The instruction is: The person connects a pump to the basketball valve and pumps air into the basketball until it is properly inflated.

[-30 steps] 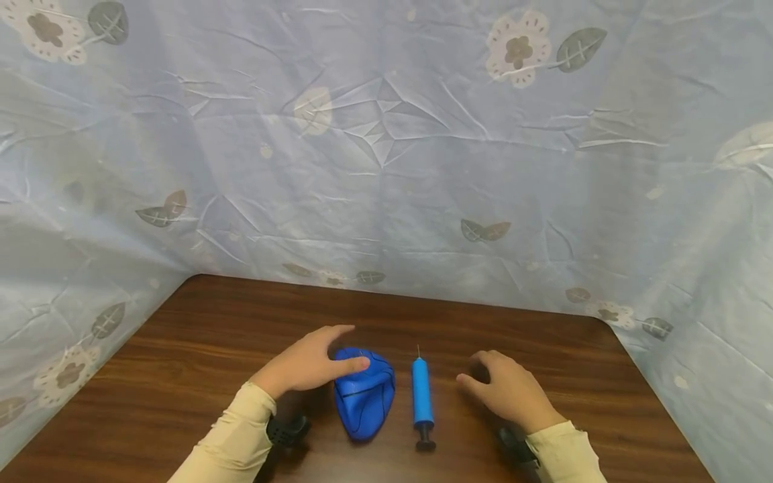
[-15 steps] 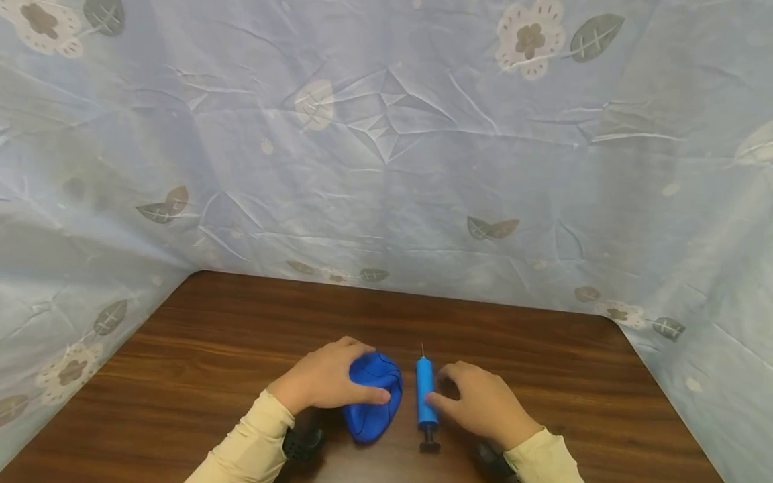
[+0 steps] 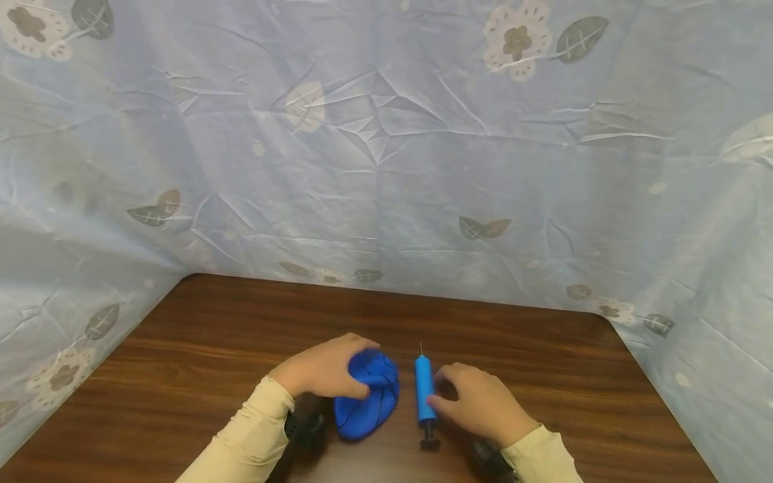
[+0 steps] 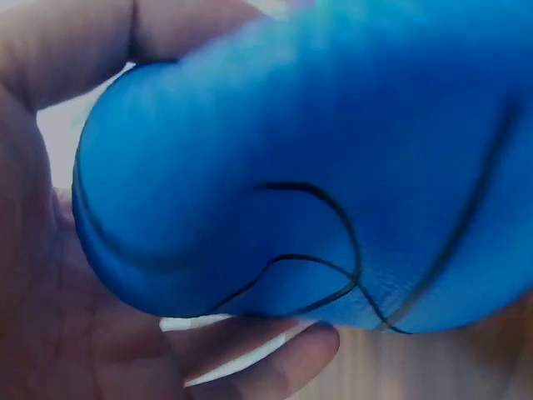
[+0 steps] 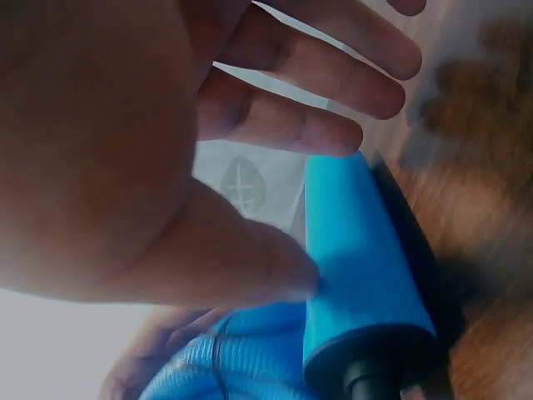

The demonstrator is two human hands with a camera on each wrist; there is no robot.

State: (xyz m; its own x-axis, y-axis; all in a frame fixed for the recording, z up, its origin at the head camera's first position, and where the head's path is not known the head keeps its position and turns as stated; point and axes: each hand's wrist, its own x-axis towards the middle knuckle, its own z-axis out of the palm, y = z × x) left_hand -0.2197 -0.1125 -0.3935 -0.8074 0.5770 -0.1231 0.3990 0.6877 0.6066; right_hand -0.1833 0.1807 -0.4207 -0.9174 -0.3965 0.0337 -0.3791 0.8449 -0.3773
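Note:
A deflated blue ball with black lines (image 3: pixel 371 406), dented on top, sits left of centre on the table. My left hand (image 3: pixel 323 369) holds its left side; in the left wrist view the ball (image 4: pixel 291 192) fills the space between thumb and fingers. Right of it lies a blue hand pump (image 3: pixel 425 389), its needle pointing away from me and its black handle towards me. Beside the pump is my right hand (image 3: pixel 480 402). The right wrist view shows its thumb (image 5: pixel 275 262) at the pump barrel (image 5: pixel 358 250), touching or nearly so, with the other fingers loosely extended.
The dark wooden table (image 3: pixel 241 315) carries the ball and pump near its front. A pale floral cloth (image 3: pixel 386 201) hangs behind the table and along both sides. Each wrist wears a black device.
My right hand has moved left from apart to right beside the pump. My left hand has shifted right and closed in on the ball, whose dent has changed shape.

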